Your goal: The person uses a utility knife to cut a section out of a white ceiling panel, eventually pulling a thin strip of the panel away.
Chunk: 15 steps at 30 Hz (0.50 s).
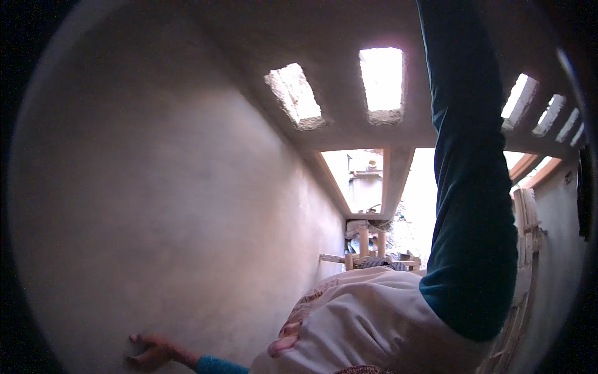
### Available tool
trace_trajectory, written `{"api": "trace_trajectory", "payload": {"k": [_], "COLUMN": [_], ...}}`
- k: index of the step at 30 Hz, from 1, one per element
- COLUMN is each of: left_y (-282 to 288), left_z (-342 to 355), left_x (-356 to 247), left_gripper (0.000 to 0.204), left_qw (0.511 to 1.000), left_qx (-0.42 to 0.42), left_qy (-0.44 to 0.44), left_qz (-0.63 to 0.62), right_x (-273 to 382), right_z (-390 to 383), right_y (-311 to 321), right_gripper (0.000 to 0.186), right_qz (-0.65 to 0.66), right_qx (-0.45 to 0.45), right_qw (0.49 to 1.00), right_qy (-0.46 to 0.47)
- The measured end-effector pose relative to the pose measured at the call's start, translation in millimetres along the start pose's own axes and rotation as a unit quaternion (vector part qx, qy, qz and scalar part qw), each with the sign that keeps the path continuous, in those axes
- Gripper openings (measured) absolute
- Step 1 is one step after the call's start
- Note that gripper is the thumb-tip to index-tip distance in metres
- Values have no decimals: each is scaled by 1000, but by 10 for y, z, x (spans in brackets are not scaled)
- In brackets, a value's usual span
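My left hand [152, 353] is low at the left, its fingers apart and nothing visible in them. It is close to the smooth grey plastered wall [168, 206]; whether the fingertips touch it I cannot tell. A teal sleeve [219, 365] covers that wrist. On the right, my other arm, in a teal sleeve [470, 206], stretches up past the top edge, so my right hand is out of the picture, along with anything it may hold. Between the arms is my pale shirt [380, 311].
Bright slots [382, 81] pierce the surface above a wood-framed window [366, 181] and a bright opening [418, 206]. Wooden posts [364, 242] and stacked items stand beyond my shirt. A wooden framework [526, 230] leans by the right wall [564, 218].
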<state>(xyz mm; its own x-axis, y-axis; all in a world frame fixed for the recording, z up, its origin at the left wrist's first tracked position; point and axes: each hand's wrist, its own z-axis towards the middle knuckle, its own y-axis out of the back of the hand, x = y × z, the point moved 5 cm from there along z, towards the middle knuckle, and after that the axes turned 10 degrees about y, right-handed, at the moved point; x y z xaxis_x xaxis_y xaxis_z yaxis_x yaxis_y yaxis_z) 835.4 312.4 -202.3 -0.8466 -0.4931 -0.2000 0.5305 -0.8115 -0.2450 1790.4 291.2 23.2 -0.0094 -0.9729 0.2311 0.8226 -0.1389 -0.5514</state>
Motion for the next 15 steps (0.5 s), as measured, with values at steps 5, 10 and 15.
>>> {"api": "trace_trajectory", "payload": {"k": [5, 10, 15], "left_y": [177, 279, 266], "left_z": [-73, -65, -91], "left_x": [-161, -156, -74], "left_gripper": [74, 71, 72], "left_qw": [996, 996, 993], "left_qx": [-39, -14, -39], "left_qy": [-38, -48, -93], "left_qz": [-73, -77, -68], "right_x": [-709, -626, 535], "right_z": [-2136, -5298, -7943], "right_y": [1654, 2497, 2336], "right_gripper": [28, 32, 39], "right_qz": [-273, -376, -368], "right_qx": [60, 31, -288], "right_qw": [928, 782, 653], "right_qy": [-248, -496, -596]}}
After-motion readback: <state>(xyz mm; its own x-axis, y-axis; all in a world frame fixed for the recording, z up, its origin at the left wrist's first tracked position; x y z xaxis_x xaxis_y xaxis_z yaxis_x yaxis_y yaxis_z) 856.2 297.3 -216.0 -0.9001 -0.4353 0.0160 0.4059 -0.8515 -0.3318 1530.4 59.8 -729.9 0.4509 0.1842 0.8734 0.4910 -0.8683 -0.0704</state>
